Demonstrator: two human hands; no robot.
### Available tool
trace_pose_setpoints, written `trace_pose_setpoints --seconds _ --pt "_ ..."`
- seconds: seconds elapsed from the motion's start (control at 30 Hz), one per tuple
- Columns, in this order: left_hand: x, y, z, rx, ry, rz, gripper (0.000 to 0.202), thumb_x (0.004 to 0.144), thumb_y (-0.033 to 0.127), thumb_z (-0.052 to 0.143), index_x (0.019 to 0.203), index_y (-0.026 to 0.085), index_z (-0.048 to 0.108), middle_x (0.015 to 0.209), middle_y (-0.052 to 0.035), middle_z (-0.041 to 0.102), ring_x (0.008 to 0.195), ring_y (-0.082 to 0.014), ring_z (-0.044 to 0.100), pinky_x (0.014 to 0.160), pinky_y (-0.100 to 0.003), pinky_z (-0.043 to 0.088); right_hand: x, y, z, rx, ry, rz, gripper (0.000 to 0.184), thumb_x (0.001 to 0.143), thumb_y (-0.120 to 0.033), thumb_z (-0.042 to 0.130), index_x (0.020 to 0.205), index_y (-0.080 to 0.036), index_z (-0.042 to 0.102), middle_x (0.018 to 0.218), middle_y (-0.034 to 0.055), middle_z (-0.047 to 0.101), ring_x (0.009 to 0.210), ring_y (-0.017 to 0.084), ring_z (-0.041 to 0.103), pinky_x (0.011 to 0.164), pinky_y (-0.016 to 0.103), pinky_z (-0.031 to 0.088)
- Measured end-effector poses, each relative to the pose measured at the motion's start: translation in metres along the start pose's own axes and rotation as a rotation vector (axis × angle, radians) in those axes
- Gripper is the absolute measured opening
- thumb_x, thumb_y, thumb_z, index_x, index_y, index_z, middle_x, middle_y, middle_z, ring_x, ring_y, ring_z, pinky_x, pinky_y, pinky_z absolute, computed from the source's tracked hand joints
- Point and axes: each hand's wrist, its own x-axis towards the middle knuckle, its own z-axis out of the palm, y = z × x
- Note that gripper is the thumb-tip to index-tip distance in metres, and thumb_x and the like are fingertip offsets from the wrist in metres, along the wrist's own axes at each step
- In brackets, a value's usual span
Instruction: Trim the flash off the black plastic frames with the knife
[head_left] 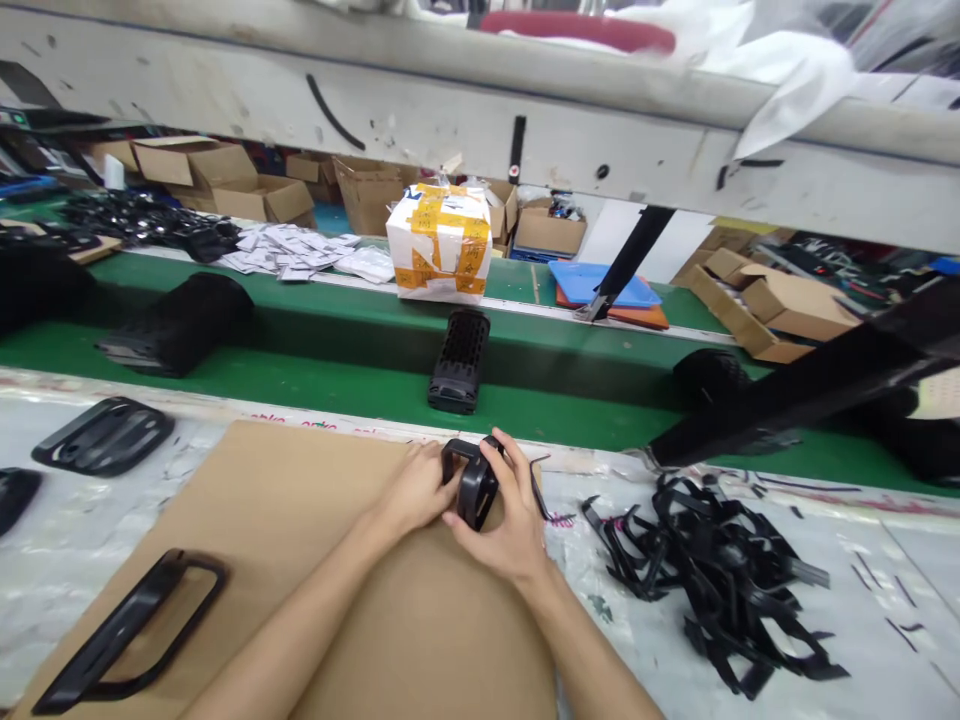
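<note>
Mid-frame, the left hand (421, 488) pinches the left side of one black frame part (471, 490), and the right hand (514, 515) curls thumb and fingers around its right side. The part is smooth and slightly glossy, with open loops. Beneath lies one cardboard sheet (420, 630), bearing one long black handle-like piece (112, 635) at lower left. Right of frame, black strips (724, 560) heap up, too tangled to count. Upper centre: one yellow-taped box (442, 240).

Between our left hand (426, 482) and the black handle (112, 630) at lower left, we could pass over bare cardboard (300, 490), but the heap of black parts (731, 560) at lower right and the slanting black post (810, 372) at right obstruct us.
</note>
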Motion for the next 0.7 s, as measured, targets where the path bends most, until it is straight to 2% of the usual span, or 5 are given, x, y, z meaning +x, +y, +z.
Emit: trace_pose_setpoints --seconds 0.1,0.27,0.4,0.53,0.7 --pt "-0.008 -0.013 0.002 0.084 0.109 0.032 0.021 0.097 0.021 0.049 0.102 0.019 0.07 0.107 -0.0104 0.071 0.103 -0.0294 0.062 0.095 -0.043 0.05 0.01 0.006 -0.013 0.117 -0.132 0.027 0.063 0.094 -0.037 0.073 0.154 -0.026 0.054 0.161 0.0141 0.051 0.148 0.033 0.05 0.121 0.052 0.046" --pt "-0.019 -0.027 0.007 0.082 0.17 0.08 0.03 0.096 0.013 0.05 0.119 0.022 0.065 0.122 -0.0097 0.064 0.119 -0.0301 0.056 0.105 -0.046 0.046 0.023 0.014 -0.063 0.001 -0.253 0.211 0.019 0.104 -0.028 0.06 0.116 -0.024 0.074 0.116 0.0078 0.075 0.114 0.026 0.069 0.104 0.044 0.055" --pt "-0.018 -0.027 0.007 0.067 0.164 0.069 0.025 0.097 0.017 0.054 0.118 0.022 0.065 0.124 -0.0096 0.063 0.121 -0.031 0.055 0.107 -0.048 0.046 0.003 0.021 -0.093 -0.383 -0.333 0.295 0.013 0.093 -0.018 0.069 0.106 -0.021 0.073 0.11 0.0099 0.066 0.105 0.03 0.064 0.096 0.048 0.054" --pt "-0.017 -0.028 0.009 0.077 0.174 0.043 0.036 0.087 0.008 0.056 0.119 0.022 0.065 0.127 -0.0093 0.061 0.124 -0.031 0.054 0.108 -0.049 0.045 -0.017 0.032 -0.101 -0.649 -0.465 0.283 0.008 0.091 -0.014 0.074 0.094 -0.021 0.076 0.113 0.0112 0.066 0.104 0.034 0.061 0.088 0.049 0.052" --pt "-0.018 -0.03 0.011 0.069 0.166 0.048 0.037 0.089 0.007 0.055 0.121 0.022 0.064 0.129 -0.0097 0.06 0.127 -0.0305 0.053 0.111 -0.05 0.044 -0.018 0.042 -0.107 -0.795 -0.468 0.26 0.01 0.092 -0.013 0.071 0.085 -0.019 0.075 0.113 0.0137 0.068 0.108 0.037 0.059 0.092 0.051 0.049"
